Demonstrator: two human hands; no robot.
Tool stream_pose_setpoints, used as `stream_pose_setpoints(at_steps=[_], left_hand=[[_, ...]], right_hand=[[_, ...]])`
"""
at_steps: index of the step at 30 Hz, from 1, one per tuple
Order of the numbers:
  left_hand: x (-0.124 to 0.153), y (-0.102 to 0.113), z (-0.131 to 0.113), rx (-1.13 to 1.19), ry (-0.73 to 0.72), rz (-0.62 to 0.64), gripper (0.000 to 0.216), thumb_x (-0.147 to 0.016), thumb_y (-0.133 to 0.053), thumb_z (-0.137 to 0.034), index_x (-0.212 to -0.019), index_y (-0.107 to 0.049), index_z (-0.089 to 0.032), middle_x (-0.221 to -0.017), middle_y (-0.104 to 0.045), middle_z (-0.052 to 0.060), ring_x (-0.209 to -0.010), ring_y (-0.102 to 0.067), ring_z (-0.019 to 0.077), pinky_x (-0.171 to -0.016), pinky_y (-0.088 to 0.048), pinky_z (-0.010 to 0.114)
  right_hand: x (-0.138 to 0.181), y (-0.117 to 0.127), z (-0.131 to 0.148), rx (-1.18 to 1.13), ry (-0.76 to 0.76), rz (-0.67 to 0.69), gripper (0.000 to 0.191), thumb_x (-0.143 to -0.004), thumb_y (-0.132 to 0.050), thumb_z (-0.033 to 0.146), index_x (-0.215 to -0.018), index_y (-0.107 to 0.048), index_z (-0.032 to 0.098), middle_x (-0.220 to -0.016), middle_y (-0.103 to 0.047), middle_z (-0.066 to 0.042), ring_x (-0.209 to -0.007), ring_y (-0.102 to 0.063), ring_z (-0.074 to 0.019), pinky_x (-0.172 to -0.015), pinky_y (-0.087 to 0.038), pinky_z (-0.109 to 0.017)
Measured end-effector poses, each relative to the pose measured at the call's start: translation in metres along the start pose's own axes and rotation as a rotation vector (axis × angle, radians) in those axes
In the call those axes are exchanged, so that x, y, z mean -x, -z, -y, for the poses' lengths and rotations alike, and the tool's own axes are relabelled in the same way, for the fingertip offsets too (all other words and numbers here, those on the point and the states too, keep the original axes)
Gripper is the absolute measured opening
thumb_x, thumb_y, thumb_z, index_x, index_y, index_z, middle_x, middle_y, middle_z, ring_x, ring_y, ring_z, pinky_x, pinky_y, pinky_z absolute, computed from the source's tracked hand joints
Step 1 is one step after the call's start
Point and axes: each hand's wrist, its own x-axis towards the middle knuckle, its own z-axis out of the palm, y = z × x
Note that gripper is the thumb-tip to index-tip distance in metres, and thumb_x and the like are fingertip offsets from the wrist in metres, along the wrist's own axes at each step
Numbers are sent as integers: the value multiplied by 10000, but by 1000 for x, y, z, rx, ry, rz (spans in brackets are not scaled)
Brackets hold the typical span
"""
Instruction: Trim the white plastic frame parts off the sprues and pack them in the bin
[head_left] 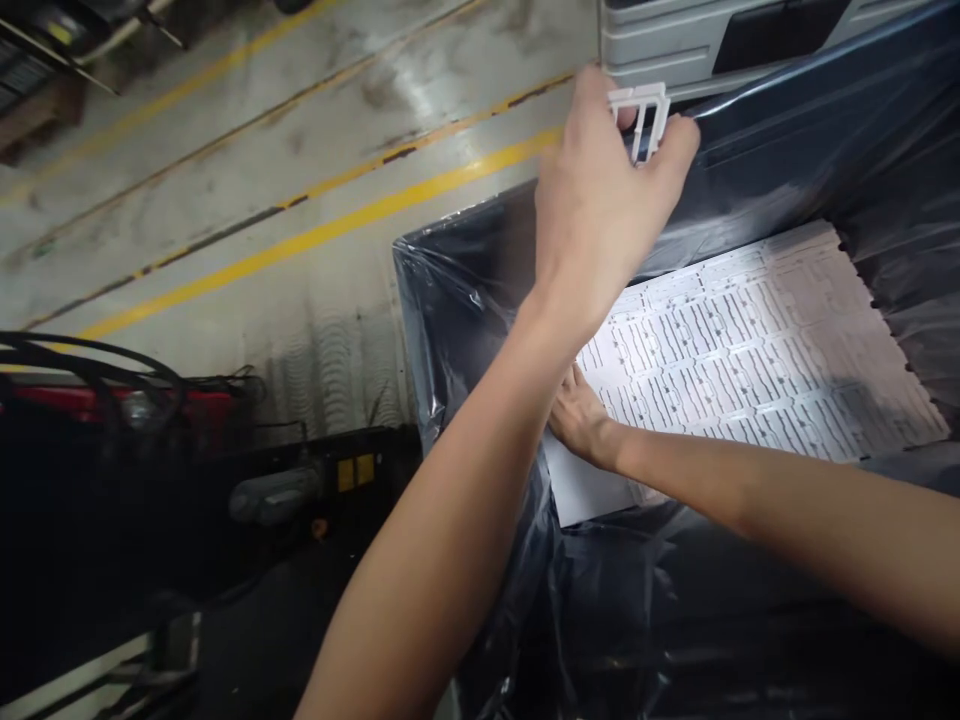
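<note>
My left hand (600, 190) is raised over the far side of a bin lined with dark plastic film (480, 260). Between its thumb and fingers it grips a small white plastic frame (651, 100) with open slots. Below it, my right hand (585, 415) rests with fingers extended at the left end of the white parts laid in rows (720, 350), on a plain white sheet (589, 485). My left forearm covers part of the right hand's fingertips. The rows of slotted white parts fit closely together and fill most of the sheet inside the bin.
A grey plastic crate (667, 45) stands beyond the bin's far edge. On the left are dark machinery with black hoses (97, 365) and a red part (202, 405). Yellow lines (360, 215) mark the concrete floor. Dark equipment (67, 50) sits at the top left.
</note>
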Motion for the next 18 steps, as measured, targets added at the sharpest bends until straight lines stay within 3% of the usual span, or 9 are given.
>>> stream_pose_setpoints(at_steps=[5, 10, 15, 18], left_hand=[[-1, -1, 4, -37, 17, 19, 175, -895, -560, -395, -917, -425, -285, -957, -717, 34, -874, -742, 262, -772, -565, 391], [-1, 1, 2, -91, 84, 71, 225, -891, -567, -467, -993, -470, -292, -1098, -735, 44, -971, -747, 256, -786, -578, 375], [1, 1, 2, -139, 70, 91, 227, -922, -543, -464, -1030, -472, -277, -1080, -748, 23, -899, -749, 211, -797, -596, 334], [1, 0, 2, -167, 74, 92, 205, -932, -542, -447, -1032, -472, -282, -1071, -753, 11, -885, -750, 195, -796, -598, 319]], right_hand=[[-5, -5, 0, 68, -3, -33, 579, -960, -494, 118, -1532, -575, 66, -1631, -448, -251, -1547, -357, -467, -1262, -323, -667], [12, 2, 3, 151, -2, -25, 495, -936, -498, 108, -1386, -693, 48, -1563, -499, -301, -1447, -456, -532, -1070, -508, -685], [12, 15, 3, 180, -9, -55, 465, -925, -451, 45, -1299, -725, 76, -1333, -654, -293, -1152, -649, -418, -859, -597, -539], [-2, 19, 0, 151, -11, -87, 431, -941, -442, 29, -1267, -722, 66, -1217, -695, -283, -1026, -677, -371, -771, -588, -465]])
